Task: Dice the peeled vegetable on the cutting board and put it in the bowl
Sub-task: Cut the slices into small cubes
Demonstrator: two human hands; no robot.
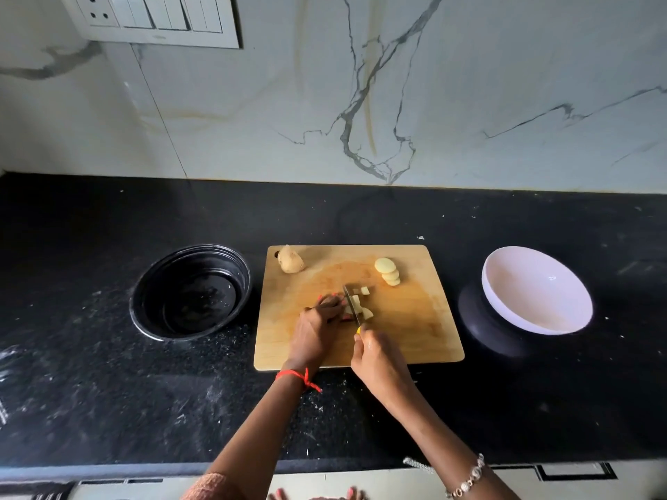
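A wooden cutting board (415,330) lies on the black counter. My right hand (377,357) grips a yellow-handled knife (352,304), its blade down in pale potato pieces (361,308) at the board's middle. My left hand (317,328) holds those pieces steady with curled fingertips just left of the blade. A small cut cube (365,290) lies just beyond the blade. A stack of potato slices (388,271) sits at the board's far right. A larger potato chunk (290,260) rests at the far left corner. The white bowl (537,290) stands right of the board.
A black bowl (191,292) sits left of the board. The white bowl leans on a dark round object (483,326). A marble wall with a switch panel (155,18) rises behind the counter. The counter's front edge (144,467) runs below my forearms.
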